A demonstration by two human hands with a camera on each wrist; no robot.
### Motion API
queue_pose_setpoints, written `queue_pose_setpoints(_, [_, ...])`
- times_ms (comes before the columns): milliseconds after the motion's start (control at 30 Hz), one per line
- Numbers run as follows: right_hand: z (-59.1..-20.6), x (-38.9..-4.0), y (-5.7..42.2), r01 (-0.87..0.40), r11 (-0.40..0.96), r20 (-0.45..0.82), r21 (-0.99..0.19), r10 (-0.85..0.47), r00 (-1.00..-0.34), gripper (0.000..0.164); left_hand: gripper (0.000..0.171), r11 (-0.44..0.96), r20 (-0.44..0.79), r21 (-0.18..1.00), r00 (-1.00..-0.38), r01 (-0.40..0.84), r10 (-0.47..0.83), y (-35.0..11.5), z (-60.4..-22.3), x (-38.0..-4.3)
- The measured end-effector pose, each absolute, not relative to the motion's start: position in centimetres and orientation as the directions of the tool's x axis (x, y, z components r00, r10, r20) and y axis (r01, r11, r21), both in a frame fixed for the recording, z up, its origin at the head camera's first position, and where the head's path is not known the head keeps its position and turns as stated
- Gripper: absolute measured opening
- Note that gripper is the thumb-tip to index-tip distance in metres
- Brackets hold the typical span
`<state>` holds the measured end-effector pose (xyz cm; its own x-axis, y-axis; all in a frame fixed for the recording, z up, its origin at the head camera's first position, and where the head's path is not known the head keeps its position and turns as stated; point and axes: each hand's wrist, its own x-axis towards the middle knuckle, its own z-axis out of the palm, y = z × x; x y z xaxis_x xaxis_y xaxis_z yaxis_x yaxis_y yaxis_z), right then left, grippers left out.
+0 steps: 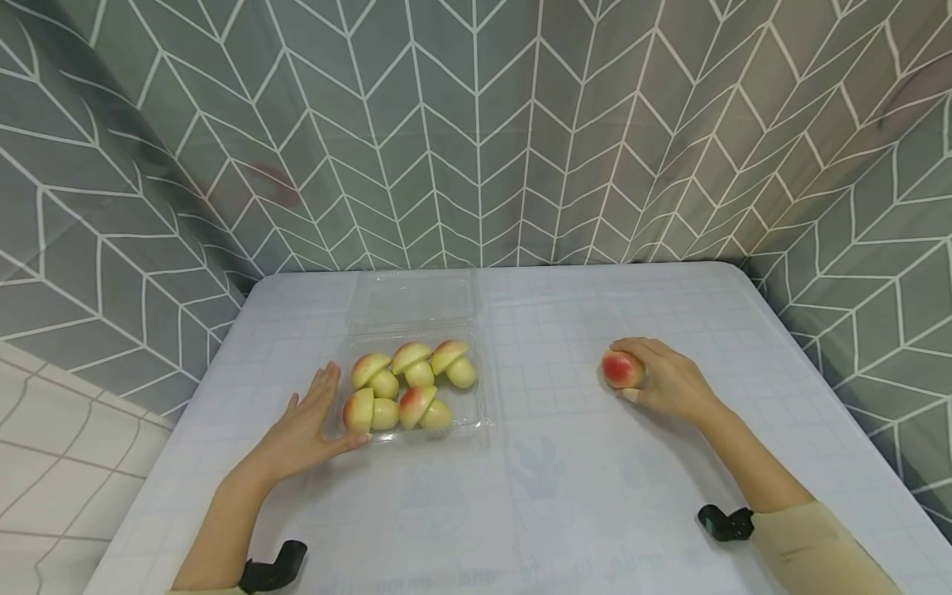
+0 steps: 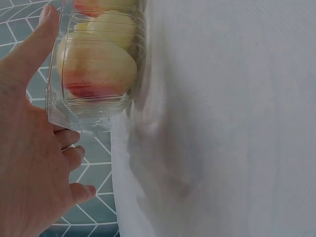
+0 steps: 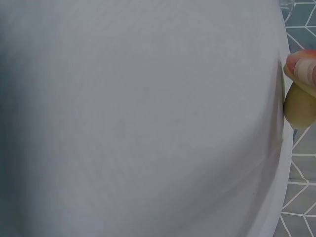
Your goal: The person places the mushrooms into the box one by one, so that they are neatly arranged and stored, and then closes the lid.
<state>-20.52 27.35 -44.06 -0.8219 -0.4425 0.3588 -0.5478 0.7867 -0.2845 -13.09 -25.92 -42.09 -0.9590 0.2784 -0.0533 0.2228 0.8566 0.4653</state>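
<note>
A clear plastic clamshell box (image 1: 476, 417) lies on the table with its lid (image 1: 412, 299) folded back. Inside it are two rows of mushroom-shaped pieces (image 1: 411, 357), each with a red-and-yellow cap and a pale yellow-green stem. My left hand (image 1: 301, 430) rests against the box's near left corner, fingers spread along the left side and thumb at the front edge. To the right of the box, my right hand (image 1: 669, 382) grips another mushroom-shaped piece (image 1: 621, 369) by its cap. Its pale stem (image 3: 300, 106) shows in the right wrist view.
A white patterned cloth (image 1: 550, 512) covers the table. Curtains with a chevron pattern (image 1: 476, 140) hang at the back and both sides. A black wrist device (image 1: 275, 567) sits by the left wrist, and a second black device (image 1: 725, 524) by the right.
</note>
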Motion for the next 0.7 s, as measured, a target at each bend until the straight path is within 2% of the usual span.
queue_pose_setpoints(700, [-39.0,-20.4,23.6,-0.656,0.648,0.541,-0.387,-0.416,-0.731,0.076,0.116,0.852,-0.053,0.473,-0.959,0.222,0.279,-25.9,-42.1,-13.1])
